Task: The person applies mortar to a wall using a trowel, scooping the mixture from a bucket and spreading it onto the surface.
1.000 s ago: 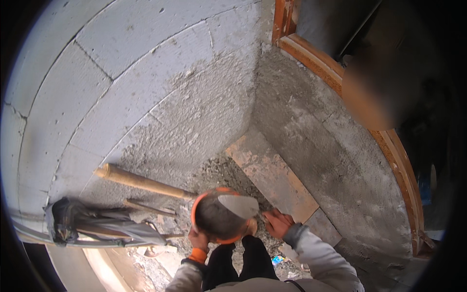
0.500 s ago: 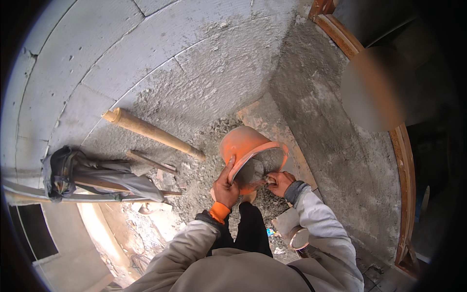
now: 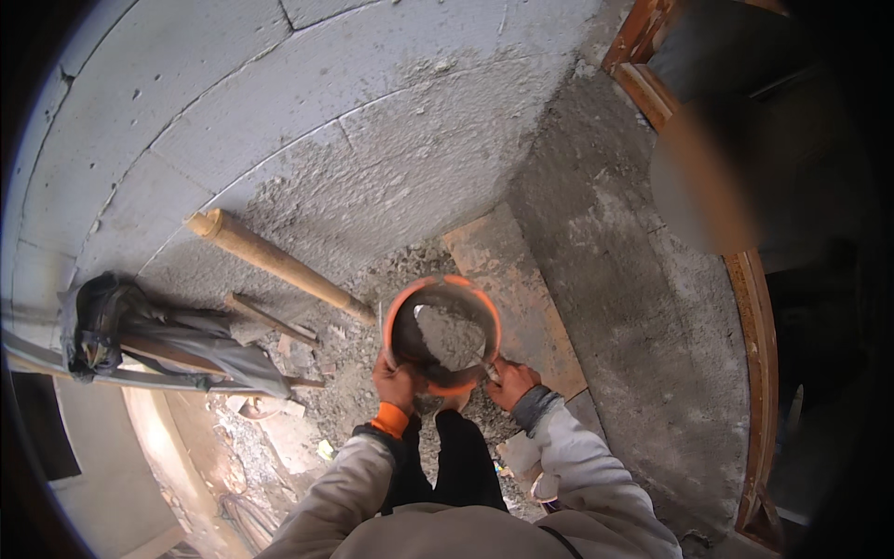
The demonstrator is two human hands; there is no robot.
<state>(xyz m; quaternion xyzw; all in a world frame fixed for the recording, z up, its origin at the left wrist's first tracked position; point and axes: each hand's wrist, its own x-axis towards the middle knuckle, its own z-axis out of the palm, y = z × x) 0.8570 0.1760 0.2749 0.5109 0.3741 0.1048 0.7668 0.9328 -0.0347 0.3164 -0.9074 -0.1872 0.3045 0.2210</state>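
An orange bucket (image 3: 495, 312) is held in front of me with its mouth facing up. My left hand (image 3: 395, 386) grips its near left rim, fingers closed around the edge. My right hand (image 3: 512, 382) is closed on the handle of a trowel (image 3: 491, 372) at the near right rim. The trowel reaches into the bucket, where a lump of grey mortar (image 3: 451, 335) covers most of its blade. Grey residue coats the inner wall of the bucket.
A bamboo pole (image 3: 279, 263) leans against the partly plastered block wall (image 3: 372, 158). Dark sheeting (image 3: 177, 340) hangs over timber at left. A stained board (image 3: 517, 289) lies along the right wall (image 3: 633, 270). Rubble covers the ground; a wooden frame (image 3: 759, 373) stands at right.
The bucket has tipped from lying toward the right to mouth-up and come slightly left and nearer. Mortar now shows on the trowel inside it. Both hands have kept their grips.
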